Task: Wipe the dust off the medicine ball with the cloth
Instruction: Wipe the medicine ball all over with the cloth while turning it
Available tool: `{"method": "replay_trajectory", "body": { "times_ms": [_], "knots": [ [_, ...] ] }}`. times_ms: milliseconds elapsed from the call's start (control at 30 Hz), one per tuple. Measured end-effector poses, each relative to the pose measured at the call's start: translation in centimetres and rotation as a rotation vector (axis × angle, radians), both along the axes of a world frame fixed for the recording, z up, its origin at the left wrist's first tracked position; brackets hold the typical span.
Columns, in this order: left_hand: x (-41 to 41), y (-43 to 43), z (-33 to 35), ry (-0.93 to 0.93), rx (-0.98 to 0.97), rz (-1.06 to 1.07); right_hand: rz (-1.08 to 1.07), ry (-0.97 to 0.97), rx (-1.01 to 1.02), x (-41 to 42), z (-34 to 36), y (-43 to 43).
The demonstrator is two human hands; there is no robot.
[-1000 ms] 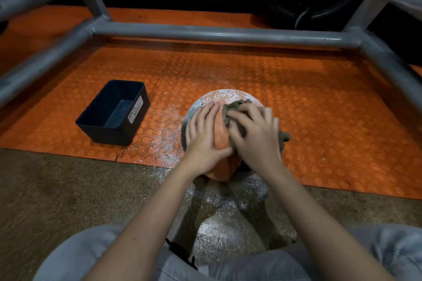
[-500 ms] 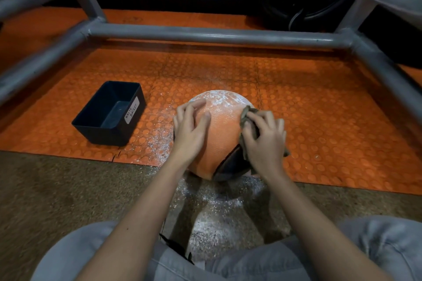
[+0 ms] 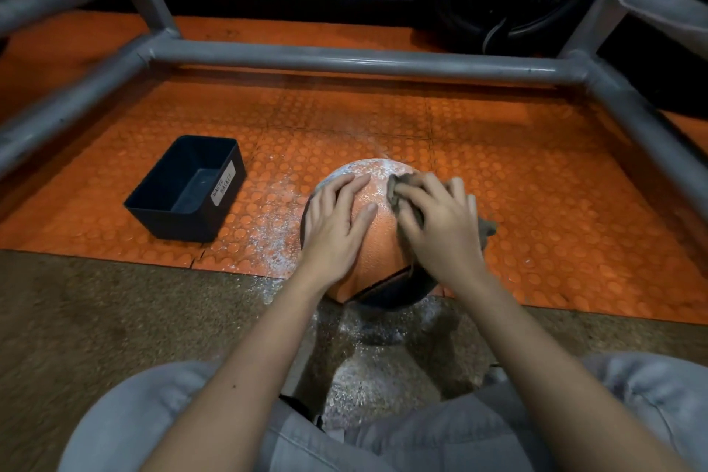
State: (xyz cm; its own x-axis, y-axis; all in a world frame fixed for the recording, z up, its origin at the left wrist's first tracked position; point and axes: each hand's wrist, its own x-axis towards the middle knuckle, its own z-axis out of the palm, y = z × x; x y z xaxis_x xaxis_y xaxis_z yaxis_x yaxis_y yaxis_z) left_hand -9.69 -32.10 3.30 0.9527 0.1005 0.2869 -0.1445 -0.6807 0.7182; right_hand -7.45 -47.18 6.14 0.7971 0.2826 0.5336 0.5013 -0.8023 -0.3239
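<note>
Medicine ball (image 3: 377,241): near side looked clean, far top was white with dust. Right hand (image 3: 440,226) gripped cloth (image 3: 398,190); left hand (image 3: 333,226) lay flat on ball.

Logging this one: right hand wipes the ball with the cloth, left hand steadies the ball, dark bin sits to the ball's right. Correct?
Not quite. The head view shows the dark bin on the left of the ball. The rest holds: the right hand presses the cloth to the ball and the left hand steadies it.
</note>
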Motion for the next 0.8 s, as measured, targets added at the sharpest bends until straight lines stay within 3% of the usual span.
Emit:
{"method": "replay_trajectory", "body": {
  "times_ms": [167,367,567,700,800],
  "knots": [
    [0.0,0.4,-0.3,-0.019,-0.024,0.022,0.066,-0.092,-0.053,-3.5,-1.3,-0.7],
    [-1.1,0.1,-0.4,0.009,0.016,0.059,-0.092,0.178,-0.007,2.6,1.2,0.5],
    [-1.1,-0.2,-0.1,0.017,0.011,0.090,0.083,-0.054,-0.001,-1.8,-1.1,0.8],
    [-1.4,0.0,0.7,0.072,0.075,0.044,-0.101,0.184,0.319,1.5,-2.0,-2.4],
    [-1.7,1.0,2.0,0.183,0.354,-0.083,-0.118,0.306,0.431,2.9,-2.4,-3.0]
  ]
}}
